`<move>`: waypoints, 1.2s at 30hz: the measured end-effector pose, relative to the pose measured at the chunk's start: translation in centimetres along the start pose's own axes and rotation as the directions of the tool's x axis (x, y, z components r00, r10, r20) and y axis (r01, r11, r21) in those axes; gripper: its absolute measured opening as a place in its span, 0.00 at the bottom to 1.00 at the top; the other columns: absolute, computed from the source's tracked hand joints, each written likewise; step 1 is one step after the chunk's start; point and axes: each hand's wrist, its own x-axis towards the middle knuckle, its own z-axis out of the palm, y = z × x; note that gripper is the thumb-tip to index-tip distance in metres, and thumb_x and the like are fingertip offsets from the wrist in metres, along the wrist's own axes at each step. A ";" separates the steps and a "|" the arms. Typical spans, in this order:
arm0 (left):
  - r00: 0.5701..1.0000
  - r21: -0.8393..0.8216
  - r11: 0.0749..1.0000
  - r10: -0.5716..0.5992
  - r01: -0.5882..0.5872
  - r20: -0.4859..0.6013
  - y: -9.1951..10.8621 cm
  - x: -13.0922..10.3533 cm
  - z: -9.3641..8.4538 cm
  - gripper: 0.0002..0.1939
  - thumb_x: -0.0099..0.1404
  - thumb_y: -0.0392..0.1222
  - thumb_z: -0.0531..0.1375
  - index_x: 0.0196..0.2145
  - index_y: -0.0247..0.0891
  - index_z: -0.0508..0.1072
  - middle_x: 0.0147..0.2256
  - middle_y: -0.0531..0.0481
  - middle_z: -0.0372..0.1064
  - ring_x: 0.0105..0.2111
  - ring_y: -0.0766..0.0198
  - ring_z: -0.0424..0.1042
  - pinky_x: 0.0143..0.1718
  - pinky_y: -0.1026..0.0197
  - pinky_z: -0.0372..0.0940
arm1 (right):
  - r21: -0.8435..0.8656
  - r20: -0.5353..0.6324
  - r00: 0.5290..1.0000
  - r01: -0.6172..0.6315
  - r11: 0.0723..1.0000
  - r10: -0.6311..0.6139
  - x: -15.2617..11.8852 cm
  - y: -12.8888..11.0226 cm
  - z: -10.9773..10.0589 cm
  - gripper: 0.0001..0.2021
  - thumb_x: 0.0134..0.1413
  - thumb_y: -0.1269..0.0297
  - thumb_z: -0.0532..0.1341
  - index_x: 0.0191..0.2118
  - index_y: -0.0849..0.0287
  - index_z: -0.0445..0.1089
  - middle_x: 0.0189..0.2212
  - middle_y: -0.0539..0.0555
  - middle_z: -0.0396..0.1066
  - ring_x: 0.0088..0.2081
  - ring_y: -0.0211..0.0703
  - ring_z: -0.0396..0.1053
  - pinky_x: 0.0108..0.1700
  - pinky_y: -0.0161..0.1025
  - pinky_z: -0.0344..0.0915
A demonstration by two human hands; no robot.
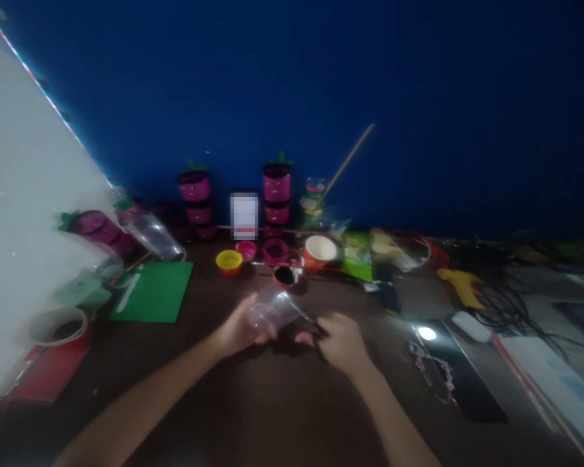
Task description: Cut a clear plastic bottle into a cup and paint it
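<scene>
My left hand is wrapped round a clear plastic piece, which looks like a cut section of a bottle. My right hand is closed on what look like dark-handled scissors; their blades reach left to the rim of the clear piece. Motion blur hides how far apart the blades are. Just beyond the clear piece sits a small cup with a dark inside. A yellow cup and a pink ring stand behind it.
Purple stacked containers stand along the blue wall, beside a phone-like screen. Green sheet, clear bottle and red-and-white tub lie left. At right are a dark phone, yellow glue gun and cables.
</scene>
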 end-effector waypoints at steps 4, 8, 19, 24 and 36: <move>0.998 -0.022 0.999 -0.041 0.040 -0.051 0.2 0.0 0.0 0.32 0.60 0.66 0.47 0.35 0.32 0.73 0.28 0.43 0.71 0.20 0.68 0.63 0.20 0.65 0.48 | 0.089 0.005 0.999 -0.041 0.995 0.040 0.2 0.2 0.5 0.32 0.51 0.37 0.51 0.13 0.60 0.68 0.11 0.53 0.64 0.17 0.35 0.57 0.24 0.34 0.48; 0.995 -0.049 0.998 -0.034 0.029 -0.092 0.4 -0.1 0.0 0.32 0.58 0.67 0.49 0.34 0.32 0.73 0.27 0.42 0.71 0.20 0.67 0.63 0.19 0.66 0.48 | 0.202 -0.058 0.991 -0.105 0.974 0.119 0.5 0.6 0.6 0.34 0.51 0.37 0.51 0.11 0.62 0.65 0.09 0.51 0.60 0.16 0.32 0.51 0.21 0.33 0.46; 0.996 -0.033 0.999 -0.014 0.011 -0.090 0.4 -0.2 -0.2 0.31 0.58 0.65 0.50 0.36 0.32 0.73 0.26 0.42 0.71 0.19 0.66 0.64 0.19 0.66 0.47 | 0.094 0.216 0.969 -0.144 0.985 0.121 0.0 -0.6 -0.5 0.23 0.44 0.42 0.60 0.17 0.57 0.62 0.14 0.48 0.63 0.18 0.35 0.58 0.24 0.33 0.45; 0.997 0.029 1.000 -0.004 0.006 -0.076 0.6 -0.3 0.2 0.31 0.56 0.66 0.52 0.35 0.32 0.73 0.22 0.44 0.70 0.18 0.67 0.63 0.19 0.66 0.46 | 0.093 0.235 0.967 -0.120 0.988 0.095 0.2 -0.7 -1.0 0.22 0.44 0.43 0.60 0.17 0.57 0.60 0.15 0.48 0.65 0.20 0.36 0.61 0.26 0.34 0.46; 0.993 0.126 0.992 0.005 0.011 -0.121 -0.1 -1.5 1.2 0.27 0.57 0.62 0.55 0.39 0.35 0.73 0.26 0.46 0.73 0.26 0.62 0.67 0.26 0.64 0.53 | 0.134 0.207 0.977 -0.085 0.987 0.056 -0.2 -1.2 -1.1 0.25 0.46 0.40 0.59 0.16 0.58 0.61 0.14 0.49 0.65 0.20 0.35 0.59 0.27 0.34 0.48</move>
